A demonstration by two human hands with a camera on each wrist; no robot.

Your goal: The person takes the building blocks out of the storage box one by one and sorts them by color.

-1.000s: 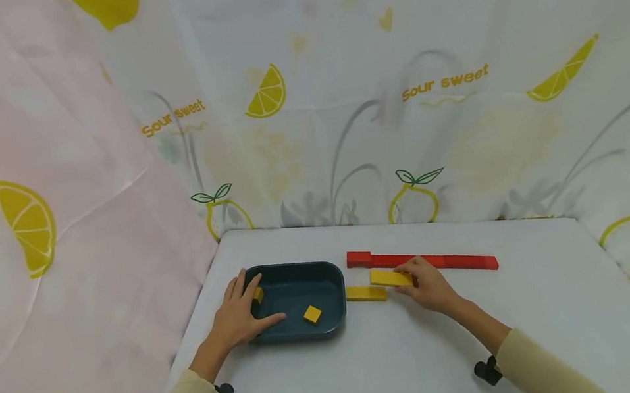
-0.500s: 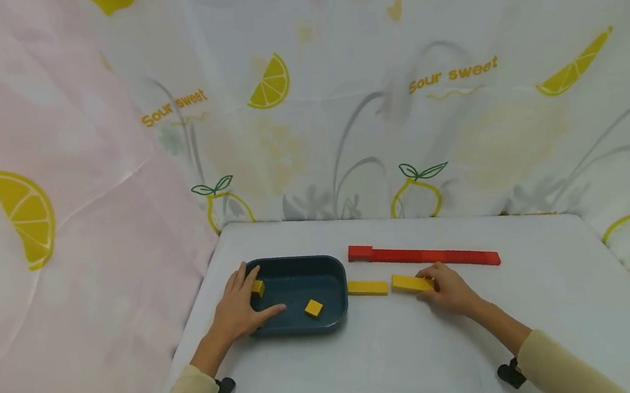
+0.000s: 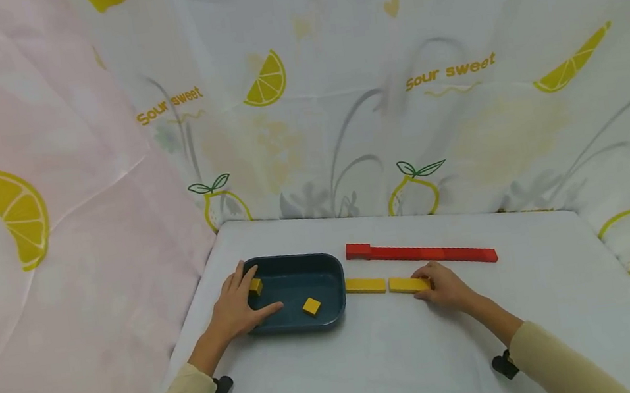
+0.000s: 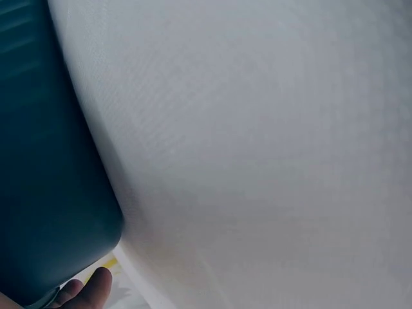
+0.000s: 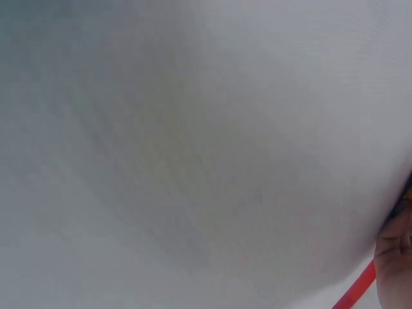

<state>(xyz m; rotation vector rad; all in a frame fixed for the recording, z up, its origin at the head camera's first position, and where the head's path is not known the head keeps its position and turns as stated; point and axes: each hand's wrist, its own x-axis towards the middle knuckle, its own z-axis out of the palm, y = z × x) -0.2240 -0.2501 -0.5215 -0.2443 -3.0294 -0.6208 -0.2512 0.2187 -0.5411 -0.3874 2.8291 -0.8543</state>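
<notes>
In the head view, a dark blue-green tray stands on the white table with two small yellow cubes inside, one cube near the front and another cube at the left end. My left hand rests over the tray's left end, fingers spread and thumb reaching across the near rim. To the tray's right lies a long yellow block. In line with it, a small gap away, is a second yellow block, whose right end my right hand pinches.
Behind the yellow blocks runs a row of red blocks end to end, the leftmost one standing higher. White cloth covers the table. A lemon-print curtain hangs at the back and sides.
My right hand has carried the second yellow block rightward and down from above the first one, to the table in line with it. The left hand keeps its place on the tray.
</notes>
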